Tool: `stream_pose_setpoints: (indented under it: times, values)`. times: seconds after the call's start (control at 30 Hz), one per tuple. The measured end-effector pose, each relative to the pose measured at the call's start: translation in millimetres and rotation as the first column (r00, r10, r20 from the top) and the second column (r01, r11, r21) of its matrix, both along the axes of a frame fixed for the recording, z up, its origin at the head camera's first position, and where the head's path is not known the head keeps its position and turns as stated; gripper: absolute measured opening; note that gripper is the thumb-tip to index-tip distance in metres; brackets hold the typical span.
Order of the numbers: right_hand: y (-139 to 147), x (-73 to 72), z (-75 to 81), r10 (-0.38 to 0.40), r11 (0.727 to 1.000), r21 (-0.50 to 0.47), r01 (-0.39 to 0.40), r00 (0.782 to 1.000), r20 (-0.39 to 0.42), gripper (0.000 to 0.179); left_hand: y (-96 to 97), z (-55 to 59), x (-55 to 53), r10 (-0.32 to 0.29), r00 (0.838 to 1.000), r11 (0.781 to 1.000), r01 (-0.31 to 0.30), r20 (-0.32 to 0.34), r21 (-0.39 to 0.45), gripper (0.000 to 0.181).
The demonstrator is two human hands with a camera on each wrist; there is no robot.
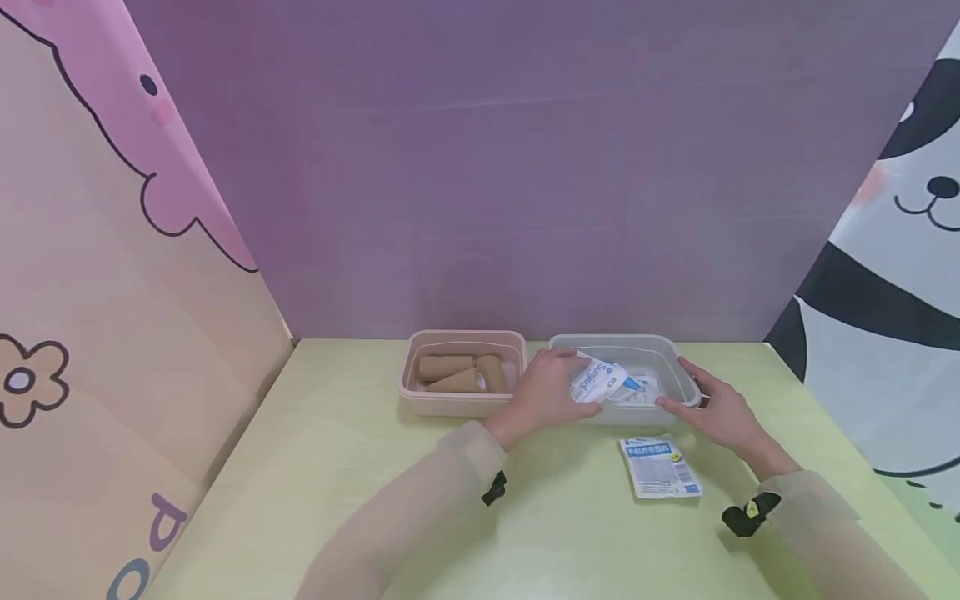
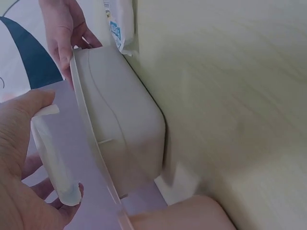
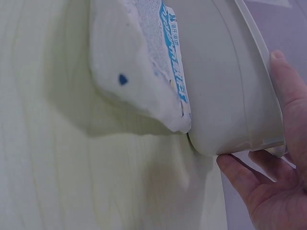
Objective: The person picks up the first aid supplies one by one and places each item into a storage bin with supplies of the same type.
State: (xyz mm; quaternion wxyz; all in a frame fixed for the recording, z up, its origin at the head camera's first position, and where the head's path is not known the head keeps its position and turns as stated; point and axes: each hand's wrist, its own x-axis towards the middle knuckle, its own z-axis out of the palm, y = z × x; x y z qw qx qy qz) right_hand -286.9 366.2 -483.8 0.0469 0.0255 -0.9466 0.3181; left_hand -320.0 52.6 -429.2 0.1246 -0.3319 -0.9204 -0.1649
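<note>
My left hand (image 1: 549, 388) holds a white and blue packet labelled "Surgical" (image 1: 596, 380) over the left end of a pale grey plastic bin (image 1: 611, 340). In the left wrist view the packet (image 2: 53, 160) is edge-on between thumb and fingers. My right hand (image 1: 722, 414) grips the bin's right end, its thumb at the rim in the right wrist view. Inside the bin lies more white and blue packaging (image 1: 645, 389), partly hidden. A blue-and-white gauze packet (image 1: 662, 468) lies on the table in front of the bin.
To the left stands a pink bin (image 1: 457, 406) holding several tan rolls (image 1: 450, 367). Both bins sit on a pale yellow table (image 1: 360, 467), close to a purple back wall (image 1: 465, 183). Printed panels flank the table on both sides.
</note>
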Motion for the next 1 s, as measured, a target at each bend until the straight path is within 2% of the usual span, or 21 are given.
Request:
stream_pose_setpoints:
  times: [0.13,0.3,0.67,1.0]
  values:
    - [0.9,-1.1,0.3,0.003,1.0,0.001,-0.003,1.0,-0.004,0.103,13.6,5.3,-6.7,0.006,1.0,0.999,-0.006,-0.009,-0.037,0.069]
    - [2.7,-1.6,-0.5,-0.004,1.0,-0.005,0.004,1.0,0.012,0.104,28.0,7.3,-11.8,0.02,0.999,0.998,-0.018,0.031,-0.057,0.071]
    - [2.2,0.3,-1.9,-0.005,1.0,-0.012,0.005,1.0,0.021,0.104,48.7,-0.3,-21.3,0.083,0.99,0.996,-0.078,0.111,-0.049,0.07]
    - [1.3,-0.1,-2.0,-0.009,1.0,0.001,0.009,1.0,0.015,0.104,53.4,-8.3,-26.8,0.121,0.982,0.992,-0.115,0.146,-0.054,0.07]
